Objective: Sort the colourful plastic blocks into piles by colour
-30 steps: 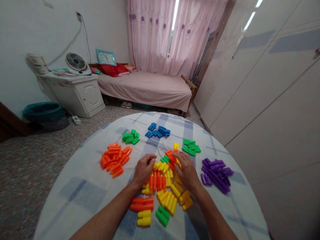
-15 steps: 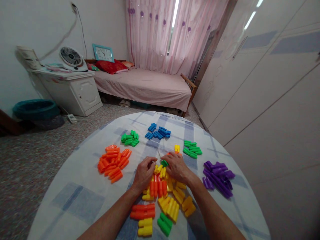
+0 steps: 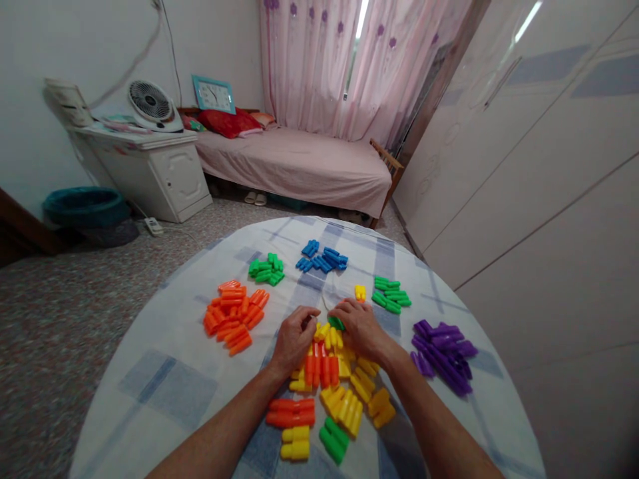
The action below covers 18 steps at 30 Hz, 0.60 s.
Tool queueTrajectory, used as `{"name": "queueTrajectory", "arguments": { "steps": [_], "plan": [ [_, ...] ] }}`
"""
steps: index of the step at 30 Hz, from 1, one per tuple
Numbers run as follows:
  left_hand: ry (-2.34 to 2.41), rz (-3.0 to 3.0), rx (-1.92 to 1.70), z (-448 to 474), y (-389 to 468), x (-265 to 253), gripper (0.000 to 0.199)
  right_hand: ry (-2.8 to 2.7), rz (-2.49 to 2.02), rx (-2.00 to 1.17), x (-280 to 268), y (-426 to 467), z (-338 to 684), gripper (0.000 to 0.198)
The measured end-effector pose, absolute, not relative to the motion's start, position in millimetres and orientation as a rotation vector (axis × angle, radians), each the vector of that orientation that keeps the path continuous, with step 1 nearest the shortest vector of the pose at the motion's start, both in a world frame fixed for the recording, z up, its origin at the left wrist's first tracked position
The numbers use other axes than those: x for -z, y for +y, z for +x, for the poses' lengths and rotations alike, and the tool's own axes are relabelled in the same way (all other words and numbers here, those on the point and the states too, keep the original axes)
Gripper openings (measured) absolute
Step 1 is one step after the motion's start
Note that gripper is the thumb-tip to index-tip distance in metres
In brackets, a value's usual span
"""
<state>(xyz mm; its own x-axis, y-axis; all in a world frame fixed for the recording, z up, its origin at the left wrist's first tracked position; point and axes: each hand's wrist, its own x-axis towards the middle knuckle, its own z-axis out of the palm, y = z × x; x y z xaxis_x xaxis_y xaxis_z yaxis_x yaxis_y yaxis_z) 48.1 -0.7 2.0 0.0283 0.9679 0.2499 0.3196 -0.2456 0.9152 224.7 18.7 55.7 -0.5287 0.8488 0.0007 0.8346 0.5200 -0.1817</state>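
While the left hand [image 3: 294, 338] curls its fingers beside yellow pieces [image 3: 327, 337] and the right hand [image 3: 360, 327] bends over a half-hidden green piece [image 3: 337, 322], I cannot tell whether either grips anything. Around them, the checked tablecloth [image 3: 170, 382] bears an orange pile [image 3: 230, 311], a blue pile [image 3: 327, 260] and a purple pile [image 3: 443, 352]; beyond stand a bed [image 3: 299, 159], pink curtains [image 3: 309, 73], a fan [image 3: 150, 101] on a white cabinet [image 3: 174, 186], and a wardrobe [image 3: 539, 193].

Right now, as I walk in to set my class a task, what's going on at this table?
A person's right hand is over green pieces at the far side of a mixed pile of plastic pieces on a cloth-covered table. The left hand is beside yellow pieces in that pile. Whether either grips anything is hard to see. Farther out lie an orange pile, two green piles, a blue pile and a purple pile.
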Motion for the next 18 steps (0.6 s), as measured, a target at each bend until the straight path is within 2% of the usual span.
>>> {"name": "queueTrajectory", "arguments": {
  "steps": [10,18],
  "plan": [
    [1.328,1.636,-1.255,48,0,-4,0.021,-2.219,-1.42,-0.204,-49,27,251,0.039],
    [1.312,1.634,-1.25,47,0,-2,0.02,-1.926,-2.023,0.23,-48,64,316,0.038]
  ]
}}
